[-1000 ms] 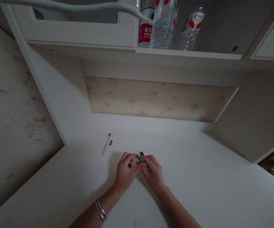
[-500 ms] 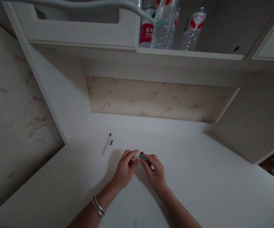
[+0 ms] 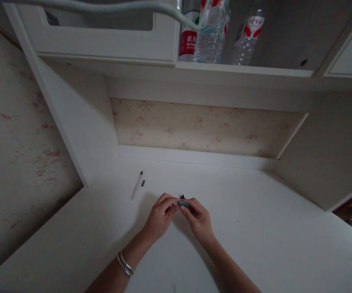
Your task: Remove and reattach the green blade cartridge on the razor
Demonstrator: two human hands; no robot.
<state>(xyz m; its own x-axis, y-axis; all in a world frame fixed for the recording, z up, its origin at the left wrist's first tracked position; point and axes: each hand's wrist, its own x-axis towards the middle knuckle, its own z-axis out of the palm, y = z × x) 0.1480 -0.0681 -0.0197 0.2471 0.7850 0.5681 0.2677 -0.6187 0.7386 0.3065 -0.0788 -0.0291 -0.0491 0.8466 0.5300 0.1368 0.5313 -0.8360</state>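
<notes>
Both hands meet over the white desk, fingers pinched close together. My left hand (image 3: 159, 217) is closed on a small pale piece, mostly hidden by the fingers. My right hand (image 3: 200, 221) pinches a small black-and-green bar (image 3: 183, 204), which looks like a razor cartridge; its left end reaches the left fingertips. Just behind the bar, a black jagged bit (image 3: 182, 196) sticks up between the hands; what it belongs to is hidden. Further left lie a slim white stick with a black tip (image 3: 136, 186), resembling a razor handle, and another small dark-green piece (image 3: 143, 183).
The desk (image 3: 255, 244) runs back to a low ledge under flowered wallpaper. A shelf unit (image 3: 102, 47) overhangs it, with several plastic bottles (image 3: 210, 42) and a pale cable (image 3: 117, 5) at the top. Side panels (image 3: 72, 110) stand left and right.
The black-and-green bar has turned from slanting to nearly level, and my fingers have drawn closer around it. The pale piece in my left hand is more covered. The stick lies unmoved.
</notes>
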